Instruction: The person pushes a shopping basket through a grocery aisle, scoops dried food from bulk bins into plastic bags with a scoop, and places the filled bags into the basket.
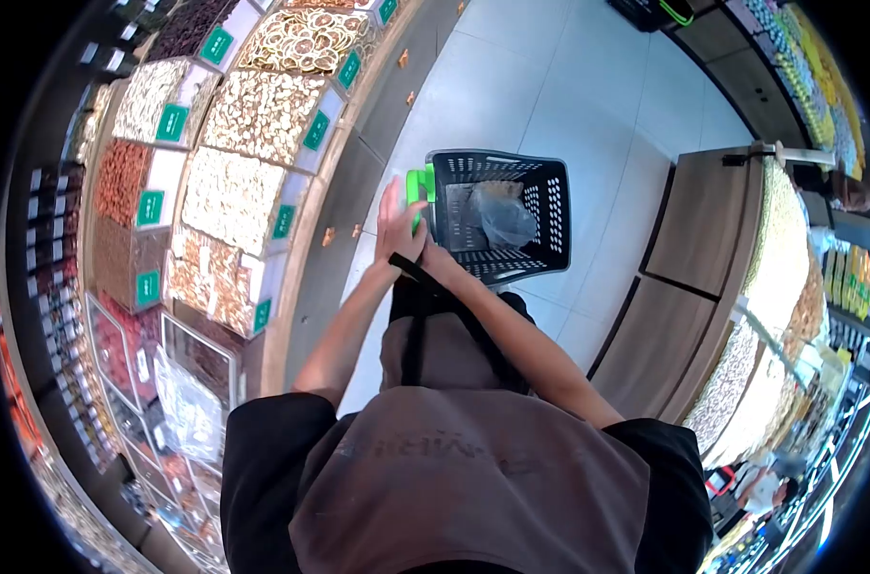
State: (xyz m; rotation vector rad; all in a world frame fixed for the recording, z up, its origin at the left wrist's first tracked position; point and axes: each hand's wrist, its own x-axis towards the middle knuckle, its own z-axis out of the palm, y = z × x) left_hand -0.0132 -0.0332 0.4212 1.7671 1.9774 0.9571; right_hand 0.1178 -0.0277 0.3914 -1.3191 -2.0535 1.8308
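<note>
My left hand [394, 222] is beside the green handle [420, 184] of a black shopping basket, its fingers stretched out and slightly blurred. I cannot tell whether it touches the handle. My right hand [435, 260] is close against the left one at the basket's near corner, with its fingers mostly hidden. A black strap [414, 270] crosses by my wrists. Inside the dark, perforated basket [561, 215] lies a clear plastic bag [504, 216] with something pale brown in or under it.
Sloping bins of dried goods [267, 115] with green labels line the left, edged by a wooden ledge [306, 220]. Clear plastic bags [188, 407] lie over lower bins. On the right stands a wooden display counter [695, 225] heaped with pale goods. Grey floor tiles [602, 124] run between. A person [762, 490] is far right.
</note>
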